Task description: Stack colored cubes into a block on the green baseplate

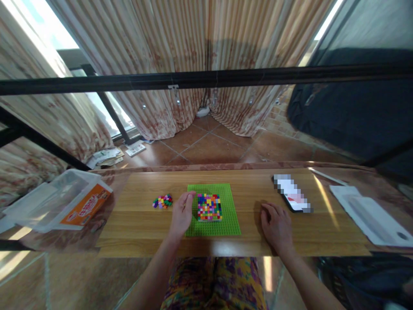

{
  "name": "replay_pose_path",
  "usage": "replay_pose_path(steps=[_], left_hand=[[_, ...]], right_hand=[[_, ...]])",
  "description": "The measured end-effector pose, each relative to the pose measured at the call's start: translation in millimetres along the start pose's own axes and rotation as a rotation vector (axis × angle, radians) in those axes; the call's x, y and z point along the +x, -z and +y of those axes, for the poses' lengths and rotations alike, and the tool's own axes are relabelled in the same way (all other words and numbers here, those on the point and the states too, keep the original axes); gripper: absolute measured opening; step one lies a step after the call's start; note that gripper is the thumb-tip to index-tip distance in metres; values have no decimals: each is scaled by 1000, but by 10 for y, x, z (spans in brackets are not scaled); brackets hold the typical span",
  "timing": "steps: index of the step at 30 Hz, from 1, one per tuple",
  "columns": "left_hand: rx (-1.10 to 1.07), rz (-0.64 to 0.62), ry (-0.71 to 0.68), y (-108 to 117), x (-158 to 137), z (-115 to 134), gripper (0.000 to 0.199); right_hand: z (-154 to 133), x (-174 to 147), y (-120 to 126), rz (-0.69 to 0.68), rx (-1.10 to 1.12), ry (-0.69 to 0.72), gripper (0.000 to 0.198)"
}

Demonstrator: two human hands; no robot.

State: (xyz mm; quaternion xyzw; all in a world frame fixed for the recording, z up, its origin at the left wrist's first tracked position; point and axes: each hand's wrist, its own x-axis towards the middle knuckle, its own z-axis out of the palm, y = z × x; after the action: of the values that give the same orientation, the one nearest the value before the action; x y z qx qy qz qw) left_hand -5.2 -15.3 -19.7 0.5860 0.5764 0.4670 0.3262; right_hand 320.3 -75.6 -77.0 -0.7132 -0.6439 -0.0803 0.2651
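My left hand (183,213) is over the left edge of a green studded baseplate (231,215), its fingers drawn together. Whatever may be between the fingertips is too small or hidden to make out. Beside those fingertips, a square block of many-coloured small bricks (209,207) stands on the baseplate. To the left of this hand lies a small pile of loose coloured bricks (162,201) on the wood. My right hand (276,224) rests on the table right of the baseplate, fingers curled in, with nothing visible in them.
The wooden table (129,224) spans the front. A phone (292,193) lies on its right part. At the left is a clear plastic box (64,200) with an orange label; at the right, a white lid-like piece (371,215). A dark metal bar (226,78) crosses beyond the table.
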Motion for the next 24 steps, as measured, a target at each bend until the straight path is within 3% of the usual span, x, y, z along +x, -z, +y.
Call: replay_pose_path(steps=[5, 9, 13, 19, 24], left_hand=[[9, 116, 37, 284, -112, -290, 30], [147, 238, 58, 569, -247, -487, 27], [294, 282, 54, 773, -320, -541, 24], [549, 296, 67, 838, -271, -527, 19], [584, 274, 66, 805, -240, -564, 19]], right_hand=[[30, -7, -12, 0, -16, 4, 27], [75, -15, -34, 11, -19, 37, 28], [109, -21, -51, 5, -22, 40, 29], [101, -21, -40, 1, -24, 44, 29], [88, -10, -26, 3, -39, 57, 30]])
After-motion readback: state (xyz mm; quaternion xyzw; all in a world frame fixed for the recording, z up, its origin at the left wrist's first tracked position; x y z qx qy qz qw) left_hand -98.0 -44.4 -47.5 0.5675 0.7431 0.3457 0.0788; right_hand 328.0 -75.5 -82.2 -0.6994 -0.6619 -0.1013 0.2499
